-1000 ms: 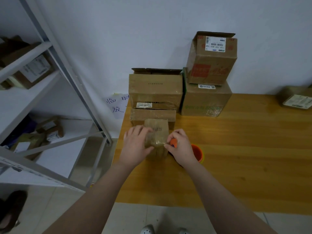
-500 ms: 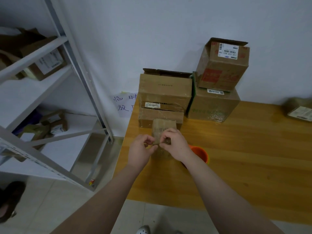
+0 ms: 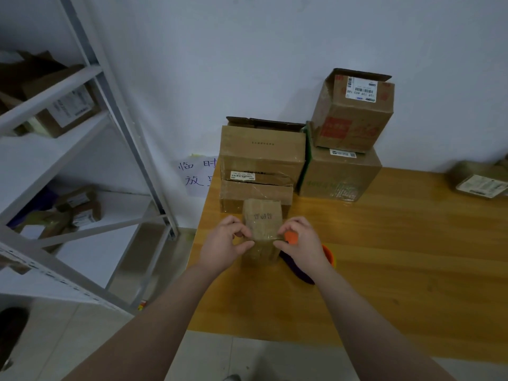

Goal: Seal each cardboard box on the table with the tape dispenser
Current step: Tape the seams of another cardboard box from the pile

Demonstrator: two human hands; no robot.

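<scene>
Half a second earlier the two hands had met in front of the small brown cardboard box (image 3: 262, 215), fingertips nearly touching; by this moment they had drawn apart, and a thin strip of clear tape (image 3: 264, 238) ran between them across the box's near upper edge. The left hand (image 3: 222, 243) pinched the free end between thumb and forefinger, the other fingers curled in. The right hand (image 3: 302, 243) was curled round the orange and purple tape dispenser (image 3: 290, 237), its thumb and forefinger close to where the tape left the roll. That suggested a length had been pulled out and was ready to be pressed down, though it looked not yet cut. The box stood upright near the left edge of the yellow wooden table (image 3: 384, 257), just in front of a stack of larger cardboard boxes (image 3: 262, 149). It was glossy with tape already wrapped on, with faint dark print on its upper face.
</scene>
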